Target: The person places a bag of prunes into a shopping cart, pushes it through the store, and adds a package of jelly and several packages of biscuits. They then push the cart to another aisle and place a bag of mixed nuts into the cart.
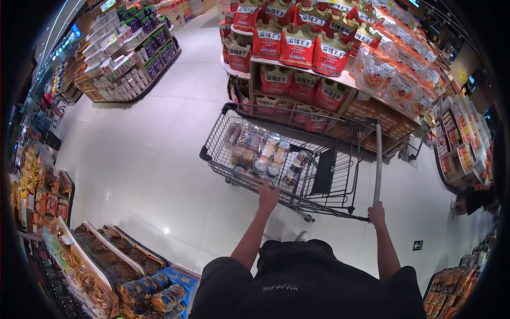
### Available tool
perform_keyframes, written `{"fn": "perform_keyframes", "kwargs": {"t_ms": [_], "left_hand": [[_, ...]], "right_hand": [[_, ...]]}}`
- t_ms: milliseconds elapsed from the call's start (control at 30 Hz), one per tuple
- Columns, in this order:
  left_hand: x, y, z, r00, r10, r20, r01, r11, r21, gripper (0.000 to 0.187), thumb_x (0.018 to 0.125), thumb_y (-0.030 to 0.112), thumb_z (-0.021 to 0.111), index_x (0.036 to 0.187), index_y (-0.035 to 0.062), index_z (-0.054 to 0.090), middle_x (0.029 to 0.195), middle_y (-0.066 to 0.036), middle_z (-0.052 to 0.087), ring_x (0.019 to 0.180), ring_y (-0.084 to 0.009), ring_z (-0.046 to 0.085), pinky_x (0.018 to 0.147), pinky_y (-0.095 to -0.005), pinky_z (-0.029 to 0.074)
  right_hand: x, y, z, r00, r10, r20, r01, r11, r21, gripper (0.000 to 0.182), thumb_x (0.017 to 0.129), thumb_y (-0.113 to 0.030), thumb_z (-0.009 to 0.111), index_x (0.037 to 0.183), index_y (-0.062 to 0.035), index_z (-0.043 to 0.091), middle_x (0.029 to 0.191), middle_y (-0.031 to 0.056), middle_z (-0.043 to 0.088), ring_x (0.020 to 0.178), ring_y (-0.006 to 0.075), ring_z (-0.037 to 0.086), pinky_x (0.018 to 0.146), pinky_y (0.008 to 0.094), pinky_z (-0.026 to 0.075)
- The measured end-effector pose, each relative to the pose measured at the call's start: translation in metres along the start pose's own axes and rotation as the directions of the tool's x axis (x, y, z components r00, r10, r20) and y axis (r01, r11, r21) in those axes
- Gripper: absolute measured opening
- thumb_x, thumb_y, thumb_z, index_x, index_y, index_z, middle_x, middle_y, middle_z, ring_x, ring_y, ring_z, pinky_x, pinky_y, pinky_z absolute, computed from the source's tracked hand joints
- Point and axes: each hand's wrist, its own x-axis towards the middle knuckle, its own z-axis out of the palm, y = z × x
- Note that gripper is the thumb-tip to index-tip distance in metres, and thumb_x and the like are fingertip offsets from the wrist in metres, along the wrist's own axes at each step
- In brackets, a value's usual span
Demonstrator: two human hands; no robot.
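A black wire shopping cart (326,199) stands crosswise in front of me. My right hand (376,213) is wrapped round the near end of its grey handle (378,159). At the near side rim of the basket is my left hand (268,195), its fingers apart and pointing toward the goods; whether it touches the rim is hard to tell. Inside the basket lie clear-wrapped packages (248,143), wrapped cans or jars (271,154) and a clear pack with dark contents (297,167). A black flap (324,170) sits near the handle end.
Shelves of red snack bags (297,45) stand right behind the cart. Another rounded shelf (127,64) is at the upper left. Snack bins (85,266) line the lower left, and a rack (451,290) stands at the lower right. A person (49,103) is at the far left.
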Motion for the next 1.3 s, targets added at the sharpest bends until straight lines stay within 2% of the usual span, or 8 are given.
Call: {"fn": "perform_keyframes", "kwargs": {"t_ms": [100,233,367,500,767,900,967,1300], "left_hand": [[-0.002,0.024,-0.047,0.999,0.02,0.026,-0.019,1.0,-0.015,0.061,0.083,0.036,0.064,0.128,-0.0006,0.046,0.131,-0.034,0.036,0.122,-0.0476,0.038,0.103,-0.0482,0.033],[-0.013,0.03,-0.061,0.987,0.095,-0.132,-0.067,0.977,0.201,0.059,0.082,0.038,0.066,0.124,-0.0005,0.05,0.124,-0.027,0.044,0.117,-0.0422,0.043,0.101,-0.0471,0.034],[-0.013,0.059,-0.098,0.974,0.228,0.004,-0.228,0.969,0.093,0.053,0.084,0.039,0.063,0.12,0.0,0.054,0.126,-0.026,0.045,0.121,-0.0404,0.041,0.102,-0.0463,0.033],[-0.021,0.107,-0.142,0.957,0.282,0.066,-0.29,0.941,0.174,0.045,0.084,0.035,0.064,0.114,0.0007,0.058,0.114,-0.018,0.058,0.111,-0.0335,0.053,0.096,-0.0403,0.041],[0.032,0.09,-0.256,0.764,-0.499,0.409,0.456,0.866,0.205,0.047,0.08,0.049,0.065,0.08,0.0012,0.065,0.067,-0.009,0.062,0.055,-0.0154,0.061,0.05,-0.029,0.047],[0.062,0.07,-0.324,0.708,-0.62,0.339,0.544,0.785,0.298,0.042,0.072,0.043,0.076,0.078,0.0025,0.066,0.062,-0.005,0.06,0.054,-0.0135,0.06,0.045,-0.029,0.044],[0.075,0.025,-0.344,0.733,-0.667,0.133,0.515,0.671,0.534,0.047,0.07,0.045,0.073,0.079,0.0003,0.066,0.071,-0.013,0.065,0.062,-0.0245,0.064,0.058,-0.0367,0.051],[0.159,-0.003,-0.466,0.802,-0.484,-0.351,0.588,0.533,0.608,0.028,0.077,0.036,0.06,0.091,0.0148,0.071,0.089,-0.011,0.069,0.085,-0.0299,0.067,0.075,-0.0423,0.055]], "right_hand": [[-0.068,-0.152,-0.021,0.989,0.077,0.127,-0.073,0.997,-0.036,0.031,0.083,-0.019,0.056,0.103,0.0037,0.048,0.072,0.0186,0.065,0.059,0.0285,0.066,0.054,0.0382,0.055],[-0.071,-0.24,-0.012,0.736,0.09,0.671,0.353,0.795,-0.494,0.049,0.091,-0.045,0.047,0.072,-0.0037,0.067,0.055,0.0067,0.063,0.051,0.0165,0.063,0.053,0.03,0.053],[-0.027,-0.316,0.03,0.439,-0.572,0.692,0.537,0.785,0.308,0.03,0.09,-0.028,0.054,0.079,-0.002,0.065,0.07,0.0063,0.065,0.068,0.0172,0.064,0.066,0.0338,0.052],[0.039,-0.397,0.073,-0.021,-0.912,0.409,1.0,-0.023,-0.001,0.041,0.066,-0.012,0.072,0.106,-0.0101,0.06,0.109,0.0088,0.057,0.11,0.0281,0.052,0.09,0.0361,0.044],[0.047,-0.564,0.196,-0.116,-0.381,0.917,0.955,-0.298,-0.003,0.022,0.066,-0.031,0.068,0.084,-0.019,0.071,0.076,0.0057,0.068,0.073,0.0284,0.066,0.067,0.0431,0.052],[0.017,-0.643,0.248,-0.116,0.047,0.992,0.991,-0.064,0.119,0.032,0.07,-0.035,0.066,0.088,-0.0093,0.071,0.084,0.0134,0.069,0.075,0.0299,0.067,0.066,0.042,0.053],[0.006,-0.669,0.263,-0.294,-0.223,0.929,0.931,-0.286,0.227,0.032,0.072,-0.032,0.063,0.087,-0.0043,0.07,0.084,0.0153,0.068,0.077,0.0312,0.067,0.067,0.0418,0.054],[-0.033,-0.835,0.353,-0.293,-0.51,0.809,0.926,-0.361,0.109,0.023,0.069,-0.016,0.057,0.084,-0.0064,0.072,0.086,0.0147,0.069,0.081,0.0328,0.068,0.07,0.0434,0.055]]}}
